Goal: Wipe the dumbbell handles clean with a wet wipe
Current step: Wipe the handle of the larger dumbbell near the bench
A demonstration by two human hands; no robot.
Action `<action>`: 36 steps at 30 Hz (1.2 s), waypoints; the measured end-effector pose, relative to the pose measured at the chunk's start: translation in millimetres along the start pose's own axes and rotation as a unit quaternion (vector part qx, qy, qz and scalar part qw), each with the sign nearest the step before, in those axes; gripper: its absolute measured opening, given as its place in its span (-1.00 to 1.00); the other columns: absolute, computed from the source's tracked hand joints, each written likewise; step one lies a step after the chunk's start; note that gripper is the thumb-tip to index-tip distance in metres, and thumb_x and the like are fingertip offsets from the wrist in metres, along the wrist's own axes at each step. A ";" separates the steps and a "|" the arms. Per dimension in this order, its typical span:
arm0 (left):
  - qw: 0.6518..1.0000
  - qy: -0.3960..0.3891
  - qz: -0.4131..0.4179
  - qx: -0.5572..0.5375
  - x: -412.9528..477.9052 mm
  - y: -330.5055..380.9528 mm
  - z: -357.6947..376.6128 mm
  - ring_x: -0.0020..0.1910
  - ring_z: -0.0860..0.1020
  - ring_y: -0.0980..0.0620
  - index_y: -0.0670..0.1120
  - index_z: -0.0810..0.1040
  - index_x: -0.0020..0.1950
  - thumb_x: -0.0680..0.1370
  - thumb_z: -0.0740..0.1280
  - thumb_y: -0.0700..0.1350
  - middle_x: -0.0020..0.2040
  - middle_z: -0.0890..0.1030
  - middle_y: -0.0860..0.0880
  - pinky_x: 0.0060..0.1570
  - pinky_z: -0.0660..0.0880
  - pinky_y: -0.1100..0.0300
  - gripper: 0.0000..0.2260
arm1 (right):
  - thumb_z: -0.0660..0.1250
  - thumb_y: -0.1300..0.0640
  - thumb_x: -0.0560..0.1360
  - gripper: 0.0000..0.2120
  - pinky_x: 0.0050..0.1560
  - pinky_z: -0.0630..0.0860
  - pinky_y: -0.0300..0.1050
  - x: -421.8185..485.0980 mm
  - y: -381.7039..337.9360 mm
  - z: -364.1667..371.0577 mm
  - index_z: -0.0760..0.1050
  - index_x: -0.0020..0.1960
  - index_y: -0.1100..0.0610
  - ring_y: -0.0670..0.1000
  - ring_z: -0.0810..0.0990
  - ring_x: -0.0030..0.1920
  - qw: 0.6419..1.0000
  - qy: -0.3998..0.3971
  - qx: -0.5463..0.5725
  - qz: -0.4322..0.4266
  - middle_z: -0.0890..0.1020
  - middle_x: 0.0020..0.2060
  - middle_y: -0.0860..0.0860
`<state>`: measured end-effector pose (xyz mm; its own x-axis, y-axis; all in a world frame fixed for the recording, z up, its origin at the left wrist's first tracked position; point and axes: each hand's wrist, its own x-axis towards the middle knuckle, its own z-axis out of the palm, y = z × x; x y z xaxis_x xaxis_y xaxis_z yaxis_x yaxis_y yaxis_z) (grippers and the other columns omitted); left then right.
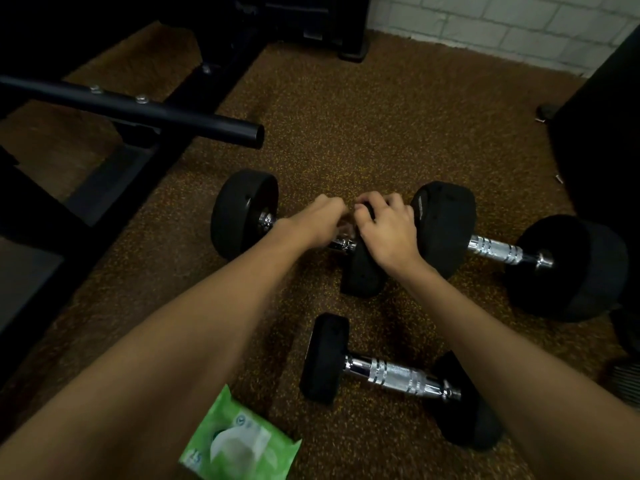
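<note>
Your left hand (317, 221) is down on the handle (341, 243) of the far dumbbell (244, 213). Its fingers are curled over the chrome, so only a short bright stub shows beside the knuckles. Your right hand (388, 230) sits on that dumbbell's inner head (363, 275), fingers bent over the top rim and close together, steadying it. I cannot tell whether a wet wipe is under your left palm (the fist hides whatever it holds). The green wipe pack (239, 441) lies on the speckled floor (346, 116) by your left forearm, well apart from the work.

Watch these from here:

- **Rolling:** the heads are round, so if your right hand slackens while the left rubs along the bar, the weight will probably roll and drag the cloth off the chrome.
- **Pinched fingers:** the inner head sits close beside a head of the second dumbbell (443, 220), and a roll that way could catch your right fingers (375, 202) between the two.
- **Torn wipe:** the knurled rings may snag and tear a thin wipe if you press hard.
- **Missed ends:** short strokes would likely skip the ends by the collars.
- **Other handles:** the second dumbbell's handle and that of the near dumbbell (398, 375) lie uncovered. Nothing here tells you whether they are clean.
</note>
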<state>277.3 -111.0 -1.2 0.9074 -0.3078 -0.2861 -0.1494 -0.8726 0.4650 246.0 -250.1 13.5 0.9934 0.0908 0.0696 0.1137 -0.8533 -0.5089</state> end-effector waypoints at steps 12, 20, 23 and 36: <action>0.998 -0.007 -0.033 0.049 -8.1 6.8 -11.5 0.17 0.49 -0.22 -0.09 0.50 0.24 0.58 0.23 -0.03 0.19 0.49 -0.22 0.13 0.47 -0.03 -0.73 | 0.10 -0.03 0.60 -0.70 0.30 0.16 -0.06 -1.5 -0.6 0.3 0.46 0.24 0.01 0.06 0.34 0.27 1.000 0.003 0.018 0.011 0.48 0.19 0.08; 1.000 0.017 0.008 -0.010 -19.8 6.8 -0.7 0.21 0.44 -0.22 -0.07 0.48 0.26 0.58 0.24 -0.06 0.16 0.51 -0.23 0.20 0.42 0.01 -0.73 | 0.11 -0.01 0.60 -0.70 0.30 0.17 -0.06 -5.6 -5.1 -2.9 0.47 0.26 0.02 0.07 0.34 0.26 1.000 0.013 0.017 0.019 0.46 0.19 0.10; 1.000 0.012 0.024 0.004 -18.7 1.4 -4.7 0.15 0.50 -0.18 -0.04 0.54 0.20 0.59 0.22 -0.04 0.10 0.57 -0.19 0.06 0.43 0.06 -0.77 | 0.12 0.00 0.60 -0.70 0.30 0.17 -0.06 -6.9 -5.5 -2.9 0.47 0.25 0.04 0.07 0.34 0.26 0.999 0.015 0.022 0.020 0.46 0.18 0.10; 1.000 -0.013 0.000 -0.022 -0.5 2.9 -0.2 0.07 0.52 -0.21 -0.09 0.48 -0.11 0.57 0.21 0.02 -0.04 0.57 -0.20 -0.06 0.39 0.09 -0.80 | 0.12 0.00 0.59 -0.70 0.32 0.18 -0.04 -6.7 -3.8 -1.0 0.48 0.24 0.04 0.06 0.36 0.25 0.999 0.022 0.031 0.018 0.47 0.17 0.10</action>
<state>276.5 -113.3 0.5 0.8966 -0.3187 -0.3076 -0.1316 -0.8548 0.5020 238.8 -248.0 15.7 0.9955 0.0361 0.0877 0.0794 -0.8225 -0.5632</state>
